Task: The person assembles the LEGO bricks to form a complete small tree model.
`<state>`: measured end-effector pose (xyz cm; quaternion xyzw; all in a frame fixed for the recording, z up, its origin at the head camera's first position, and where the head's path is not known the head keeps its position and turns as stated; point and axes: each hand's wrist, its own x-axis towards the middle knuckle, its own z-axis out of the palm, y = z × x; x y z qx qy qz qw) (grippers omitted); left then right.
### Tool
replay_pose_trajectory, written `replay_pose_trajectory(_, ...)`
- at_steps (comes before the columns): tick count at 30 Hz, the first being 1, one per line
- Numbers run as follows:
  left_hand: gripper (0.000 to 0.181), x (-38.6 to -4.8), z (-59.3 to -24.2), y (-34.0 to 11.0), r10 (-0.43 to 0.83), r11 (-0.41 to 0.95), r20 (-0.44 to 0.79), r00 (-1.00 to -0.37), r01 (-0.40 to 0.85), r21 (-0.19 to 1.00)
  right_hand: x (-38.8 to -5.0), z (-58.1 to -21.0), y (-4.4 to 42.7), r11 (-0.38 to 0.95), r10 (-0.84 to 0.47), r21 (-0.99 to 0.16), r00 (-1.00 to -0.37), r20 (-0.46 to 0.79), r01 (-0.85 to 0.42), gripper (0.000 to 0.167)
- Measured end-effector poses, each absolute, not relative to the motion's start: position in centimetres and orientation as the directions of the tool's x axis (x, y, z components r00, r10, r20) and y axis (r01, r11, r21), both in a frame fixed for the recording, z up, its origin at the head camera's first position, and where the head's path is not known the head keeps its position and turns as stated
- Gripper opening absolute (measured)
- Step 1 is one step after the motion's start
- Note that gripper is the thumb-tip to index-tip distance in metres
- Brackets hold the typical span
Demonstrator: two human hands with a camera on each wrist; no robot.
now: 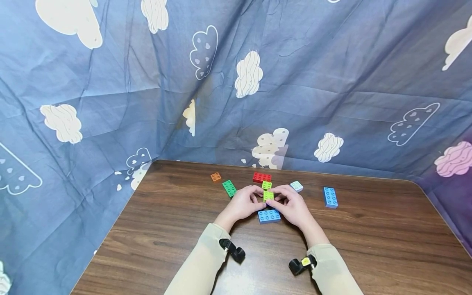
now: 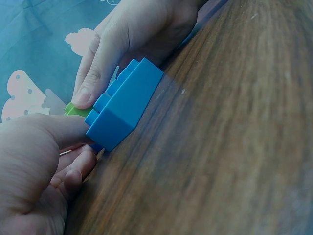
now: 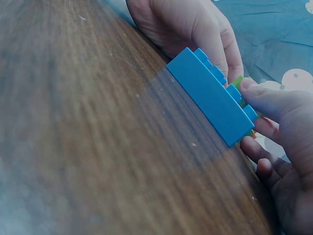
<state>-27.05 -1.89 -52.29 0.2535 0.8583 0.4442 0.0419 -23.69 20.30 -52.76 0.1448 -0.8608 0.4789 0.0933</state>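
Near the middle of the table, both hands meet around a small lime green brick [image 1: 268,196]. My right hand [image 1: 293,206] pinches it, the thumb pressing near its studs. From the other side my left hand [image 1: 243,204] grips low on the same brick with curled fingers. A bit of dark blue [image 2: 96,147] shows below it between the left thumb and fingers; its shape is mostly hidden. Just in front of the hands lies a blue eight-stud brick [image 1: 269,216], studs up. A second lime green brick [image 1: 267,185] is right behind the held one.
A red brick [image 1: 262,177] lies at the back. To the left are a green brick [image 1: 229,188] and a small orange brick [image 1: 215,176]. Rightward are a pale blue brick [image 1: 296,186] and another blue brick [image 1: 330,197]. A cloud-print cloth [image 1: 221,123] hangs behind the table [image 1: 376,237].
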Motion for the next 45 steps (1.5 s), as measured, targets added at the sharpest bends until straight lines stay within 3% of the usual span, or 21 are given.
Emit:
replay_pose_trajectory(18,0.037,-27.01,-52.32,-1.91,0.475,0.462,0.172,-0.863,0.411,0.786,-23.86,-52.58,20.28,0.534,-0.179,-0.774,-0.940,0.290,-0.340,0.028)
replay_pose_trajectory(45,0.035,-27.10,-52.42,-1.92,0.475,0.442,0.189,-0.860,0.419,0.793,-24.04,-52.86,20.35,0.532,-0.118,-0.815,-0.974,0.195,-0.228,0.032)
